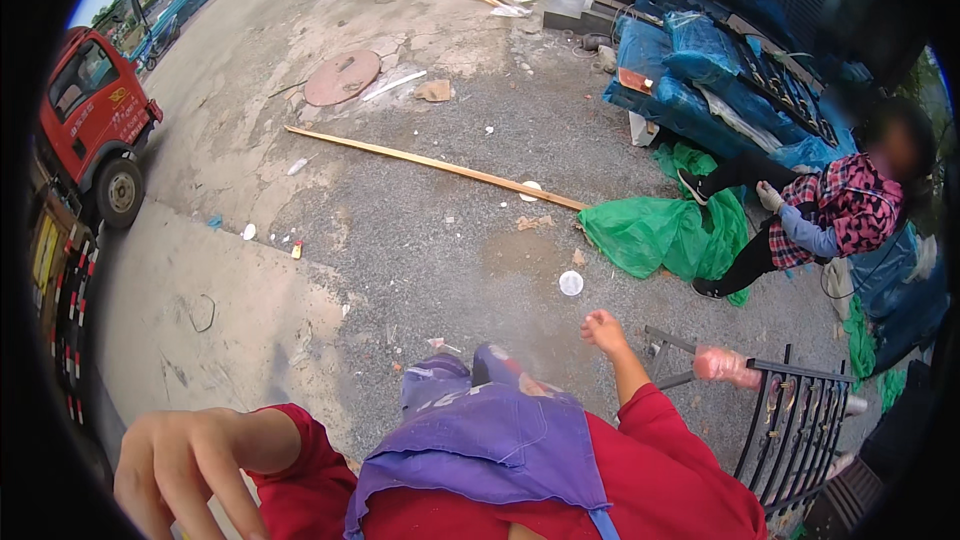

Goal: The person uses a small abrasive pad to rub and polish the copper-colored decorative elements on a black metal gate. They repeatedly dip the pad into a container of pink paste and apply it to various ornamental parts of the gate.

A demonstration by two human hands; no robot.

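Observation:
My left hand (190, 455) is raised close to the camera at the lower left. Its fingers hang down and apart, and I see nothing in them; the fingertips run into the dark rim. Ahead of my body on the right, my right hand (603, 330) hovers over the gravel with its fingers curled in and nothing visible in it. A round white disc (571, 283) lies on the ground nearest that hand. Both arms wear red sleeves, and a purple apron (480, 440) covers my front. Neither hand touches anything that I can make out.
A long wooden strip (440, 165) lies across the gravel to a green sheet (660, 235). A person (830, 200) sits at the right by blue-wrapped bundles (690, 80). Black metal railing (800, 430) lies near my right side. A red truck (100, 110) stands at the left.

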